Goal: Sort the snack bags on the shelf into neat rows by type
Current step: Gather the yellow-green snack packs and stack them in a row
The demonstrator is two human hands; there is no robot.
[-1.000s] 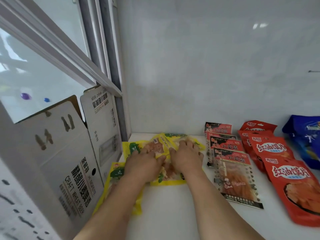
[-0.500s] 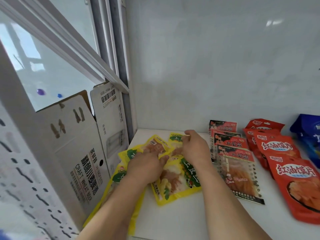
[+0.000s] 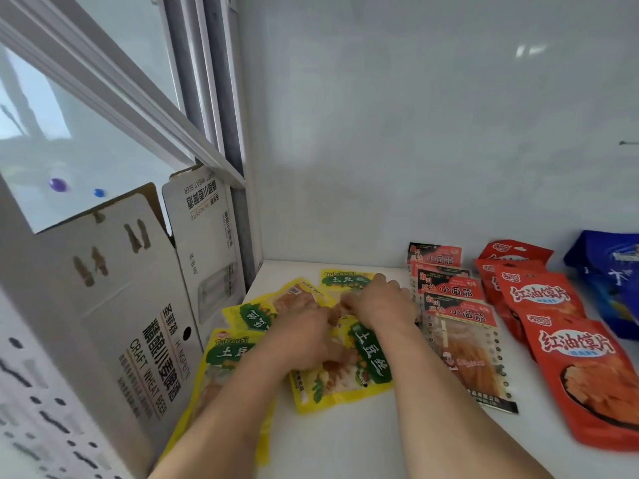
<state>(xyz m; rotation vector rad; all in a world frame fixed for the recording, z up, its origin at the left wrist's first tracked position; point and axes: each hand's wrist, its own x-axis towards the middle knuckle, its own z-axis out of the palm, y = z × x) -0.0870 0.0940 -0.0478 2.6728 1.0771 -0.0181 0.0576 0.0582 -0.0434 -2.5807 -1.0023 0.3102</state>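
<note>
Head view: both hands work in the loose pile of yellow bags (image 3: 359,371) at the left end of the white shelf (image 3: 345,444), close to the back wall. The left hand (image 3: 304,335) lies knuckles-up over the middle of the pile and the right hand (image 3: 378,302) sits just behind it, over the rearmost bag. Both appear to be pressing or pinching film, but the fingertips are hidden under the hands, so I cannot tell whether they grip or only press.

These look like light, flat, slick pouches, soft in the middle and stiffer at the sealed edges — a pinch at a top seam or corner should lift one cleanly, whereas a flat palm will likely slide several at once.

Count: at least four yellow bags, lying askew and overlapping. To their right is a tidy overlapping row of four black-and-red bags (image 3: 460,326), then four red bags (image 3: 574,354) in a row. One blue bag (image 3: 612,274) shows at the right edge — any more are out of frame. A printed cardboard box (image 3: 138,323) stands beside the shelf's left end.
</note>
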